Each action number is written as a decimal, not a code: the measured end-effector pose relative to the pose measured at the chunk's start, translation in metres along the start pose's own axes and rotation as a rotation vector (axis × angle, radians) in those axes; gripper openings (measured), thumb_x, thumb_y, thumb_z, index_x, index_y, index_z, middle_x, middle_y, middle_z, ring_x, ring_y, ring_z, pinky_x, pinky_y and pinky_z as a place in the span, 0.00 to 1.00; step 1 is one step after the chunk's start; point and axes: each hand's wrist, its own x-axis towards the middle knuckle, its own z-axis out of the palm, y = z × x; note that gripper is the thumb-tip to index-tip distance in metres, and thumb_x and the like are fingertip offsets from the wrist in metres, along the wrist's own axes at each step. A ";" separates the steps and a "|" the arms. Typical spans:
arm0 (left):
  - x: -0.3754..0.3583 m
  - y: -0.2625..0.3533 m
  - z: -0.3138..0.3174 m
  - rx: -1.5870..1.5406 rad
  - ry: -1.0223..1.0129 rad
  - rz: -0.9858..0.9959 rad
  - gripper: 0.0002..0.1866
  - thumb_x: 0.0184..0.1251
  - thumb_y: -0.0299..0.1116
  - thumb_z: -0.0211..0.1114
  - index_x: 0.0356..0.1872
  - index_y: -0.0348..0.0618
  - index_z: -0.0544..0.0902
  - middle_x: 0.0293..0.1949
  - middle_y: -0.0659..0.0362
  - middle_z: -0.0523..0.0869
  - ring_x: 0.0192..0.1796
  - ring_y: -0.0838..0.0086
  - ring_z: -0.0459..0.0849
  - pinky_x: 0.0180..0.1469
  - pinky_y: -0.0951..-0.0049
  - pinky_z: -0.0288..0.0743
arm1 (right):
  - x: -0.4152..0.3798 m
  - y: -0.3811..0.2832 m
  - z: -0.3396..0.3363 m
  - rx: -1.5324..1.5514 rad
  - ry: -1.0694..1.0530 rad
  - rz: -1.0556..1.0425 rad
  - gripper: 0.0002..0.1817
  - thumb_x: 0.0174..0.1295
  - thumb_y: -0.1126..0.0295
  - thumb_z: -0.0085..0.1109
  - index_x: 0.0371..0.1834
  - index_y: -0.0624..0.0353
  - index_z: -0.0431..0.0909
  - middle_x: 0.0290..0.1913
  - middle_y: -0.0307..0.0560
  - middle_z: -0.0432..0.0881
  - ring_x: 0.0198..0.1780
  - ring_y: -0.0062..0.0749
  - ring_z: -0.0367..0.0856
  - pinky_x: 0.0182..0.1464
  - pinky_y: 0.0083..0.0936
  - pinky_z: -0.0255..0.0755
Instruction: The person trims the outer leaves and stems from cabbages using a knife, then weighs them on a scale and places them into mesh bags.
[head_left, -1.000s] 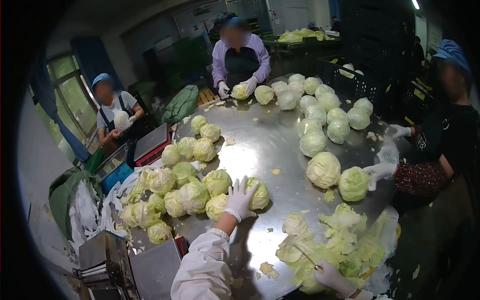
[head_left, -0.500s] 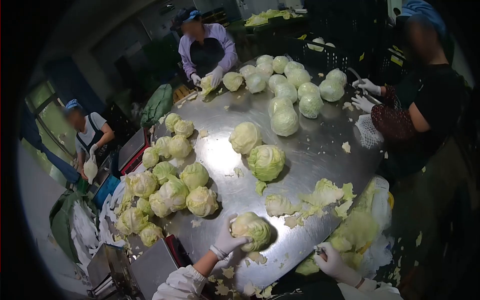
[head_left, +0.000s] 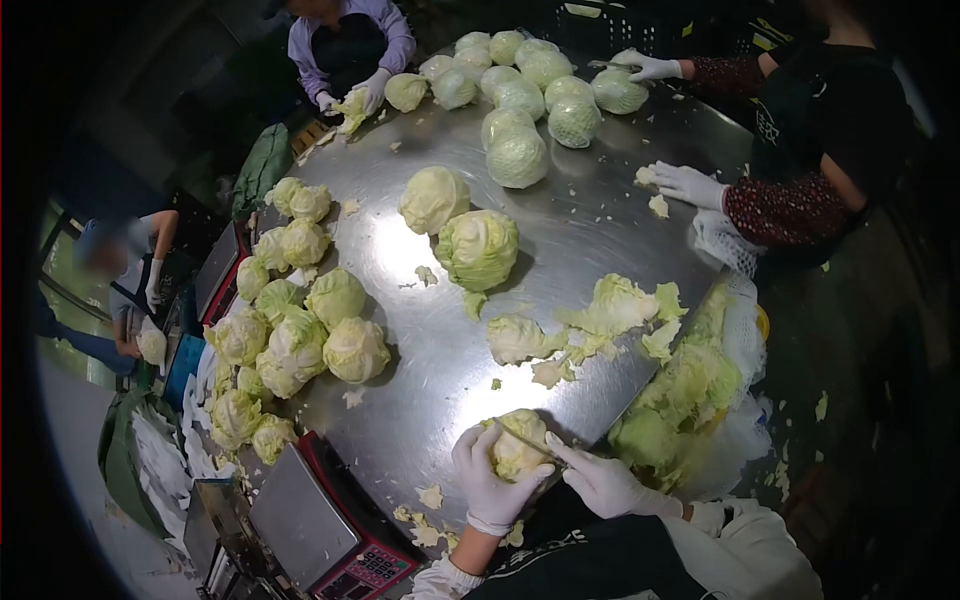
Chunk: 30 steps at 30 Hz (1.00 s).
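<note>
A cabbage (head_left: 517, 456) sits at the near edge of the metal table, its pale base turned up toward me. My left hand (head_left: 497, 478), in a white glove, is wrapped round its left and near side. In my gloved right hand (head_left: 607, 482) is a knife (head_left: 524, 436), its thin blade lying across the cabbage's base; the handle is hidden in my fingers. Just beyond lie loose cabbage leaves (head_left: 615, 308) and a trimmed leaf clump (head_left: 516, 338). Two whole cabbages (head_left: 478, 249) stand farther up the table.
Cabbages (head_left: 298, 345) are heaped on the left, near a red-edged scale (head_left: 318, 520). Wrapped cabbages (head_left: 517, 155) cluster at the back. Leaves fill a bag (head_left: 690, 400) below the right edge. One co-worker (head_left: 810, 150) works at right, another (head_left: 350, 50) at the back, a third (head_left: 125, 265) far left.
My left hand has brought the cabbage closer and turned its base up. My right hand has come in from the right with the knife onto it. The view has tilted down.
</note>
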 end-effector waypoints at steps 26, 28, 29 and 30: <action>-0.040 -0.052 -0.024 -0.264 0.097 -0.103 0.43 0.48 0.49 0.84 0.63 0.39 0.75 0.63 0.49 0.71 0.68 0.57 0.72 0.72 0.56 0.66 | 0.074 0.081 -0.025 0.143 0.243 0.120 0.24 0.79 0.66 0.48 0.77 0.54 0.71 0.30 0.41 0.77 0.33 0.25 0.75 0.42 0.28 0.75; -0.069 -0.072 -0.041 -0.350 0.114 -0.195 0.44 0.50 0.49 0.82 0.65 0.41 0.70 0.65 0.49 0.70 0.69 0.59 0.71 0.73 0.57 0.66 | 0.066 0.064 -0.037 0.177 0.196 0.213 0.24 0.78 0.65 0.49 0.76 0.51 0.71 0.40 0.51 0.82 0.41 0.39 0.82 0.47 0.34 0.77; -0.077 -0.073 -0.046 -0.335 0.125 -0.200 0.44 0.50 0.49 0.82 0.65 0.41 0.70 0.65 0.49 0.70 0.69 0.59 0.71 0.73 0.57 0.66 | 0.066 0.059 -0.043 0.199 0.169 0.304 0.25 0.77 0.64 0.51 0.76 0.49 0.71 0.50 0.61 0.87 0.48 0.54 0.88 0.52 0.39 0.79; -0.084 -0.074 -0.050 -0.461 0.129 -0.293 0.44 0.51 0.48 0.82 0.65 0.42 0.68 0.65 0.50 0.70 0.68 0.59 0.71 0.73 0.56 0.65 | 0.065 0.064 -0.037 0.125 0.257 0.180 0.26 0.76 0.65 0.53 0.76 0.51 0.70 0.45 0.58 0.87 0.44 0.51 0.89 0.48 0.38 0.80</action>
